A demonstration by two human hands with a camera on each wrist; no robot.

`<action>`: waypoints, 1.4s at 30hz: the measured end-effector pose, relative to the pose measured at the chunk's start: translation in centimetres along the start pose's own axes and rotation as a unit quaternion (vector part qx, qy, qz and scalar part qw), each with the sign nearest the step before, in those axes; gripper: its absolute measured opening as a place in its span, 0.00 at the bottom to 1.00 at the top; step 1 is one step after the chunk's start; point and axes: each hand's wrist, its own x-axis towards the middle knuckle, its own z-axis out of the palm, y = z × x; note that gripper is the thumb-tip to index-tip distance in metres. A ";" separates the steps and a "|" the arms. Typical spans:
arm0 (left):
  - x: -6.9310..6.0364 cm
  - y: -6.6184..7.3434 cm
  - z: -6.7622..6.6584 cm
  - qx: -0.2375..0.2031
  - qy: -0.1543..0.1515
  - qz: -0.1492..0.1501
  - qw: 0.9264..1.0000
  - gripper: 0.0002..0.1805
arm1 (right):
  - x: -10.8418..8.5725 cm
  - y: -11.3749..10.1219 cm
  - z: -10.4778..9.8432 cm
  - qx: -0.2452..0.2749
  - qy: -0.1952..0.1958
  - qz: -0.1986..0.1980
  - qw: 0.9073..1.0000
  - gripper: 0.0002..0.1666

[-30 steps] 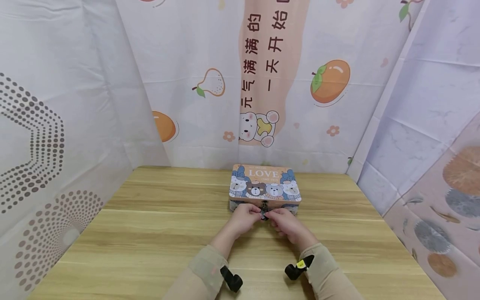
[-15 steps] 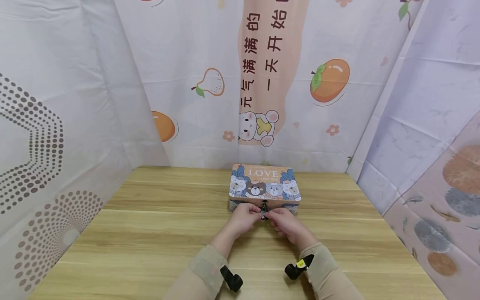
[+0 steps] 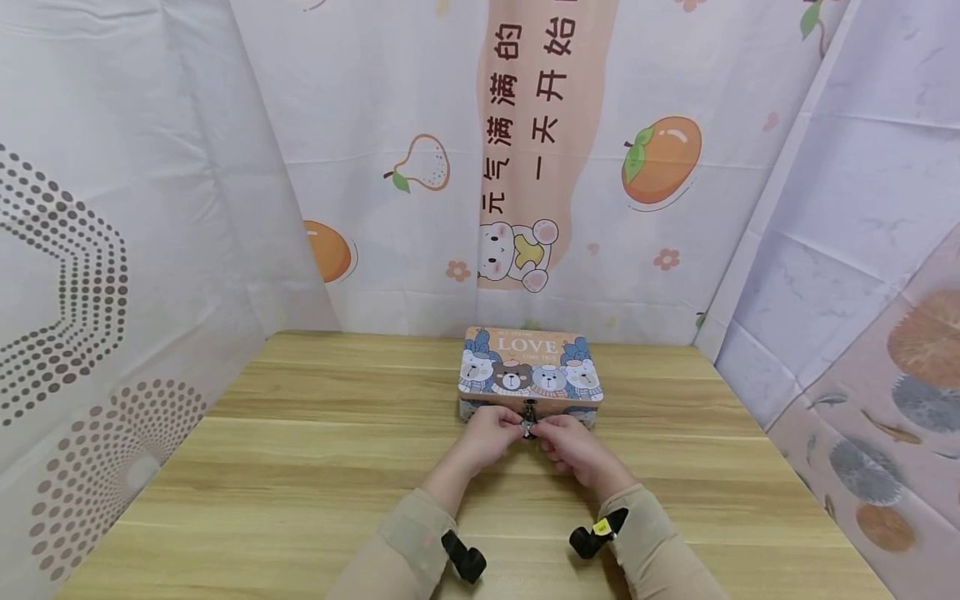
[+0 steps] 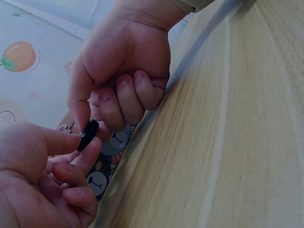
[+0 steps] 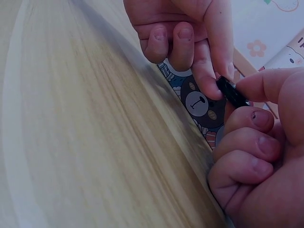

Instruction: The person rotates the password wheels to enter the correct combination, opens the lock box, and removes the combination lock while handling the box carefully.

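Note:
A rectangular tin box [image 3: 529, 360], its lid down and printed with cartoon bears and the word LOVE, stands at the back of the wooden table. At its front clasp is a small black padlock [image 3: 529, 428] with a shiny metal part. My left hand [image 3: 486, 438] pinches the padlock [image 4: 88, 135] from the left between thumb and finger. From the right, my right hand [image 3: 576, 448] pinches the same padlock [image 5: 232, 92], its other fingers curled in. The fingers cover much of the padlock, so its face and shackle are mostly hidden.
The wooden table [image 3: 315, 467] extends around the box and both arms. Behind it hangs a fruit-printed curtain [image 3: 375, 217], close to the box's rear. Other printed cloths hang at the left and right. A black wrist camera [image 3: 463, 557] sits on the left sleeve, another [image 3: 596, 535] on the right.

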 end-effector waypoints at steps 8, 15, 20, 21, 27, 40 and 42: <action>-0.1 0.3 -0.2 0.003 -0.001 0.006 1.000 0.05 | -0.1 -0.3 -0.7 -0.010 0.018 0.006 1.000 0.15; -0.1 0.1 -0.2 0.007 0.000 0.001 1.000 0.05 | -0.1 -0.3 -1.7 0.003 0.038 0.022 0.999 0.17; -0.1 0.1 -0.3 0.007 0.000 -0.002 1.000 0.06 | -0.3 -0.5 -2.1 0.010 0.036 0.016 0.999 0.16; -0.1 0.1 -0.2 0.006 -0.001 -0.005 1.000 0.06 | -0.3 -0.6 -2.1 0.009 0.036 0.015 0.999 0.16; 0.0 0.1 -0.1 0.005 -0.002 -0.007 1.000 0.06 | -0.5 -0.7 -2.2 0.001 0.027 0.013 1.000 0.17; 0.0 -0.1 -0.3 0.005 -0.005 -0.005 1.000 0.06 | -0.4 -0.5 -1.1 -0.019 0.000 0.000 1.000 0.15; 0.0 -0.2 -0.3 0.005 -0.007 -0.005 1.000 0.06 | -0.4 -0.6 -0.8 -0.015 -0.007 -0.001 1.000 0.13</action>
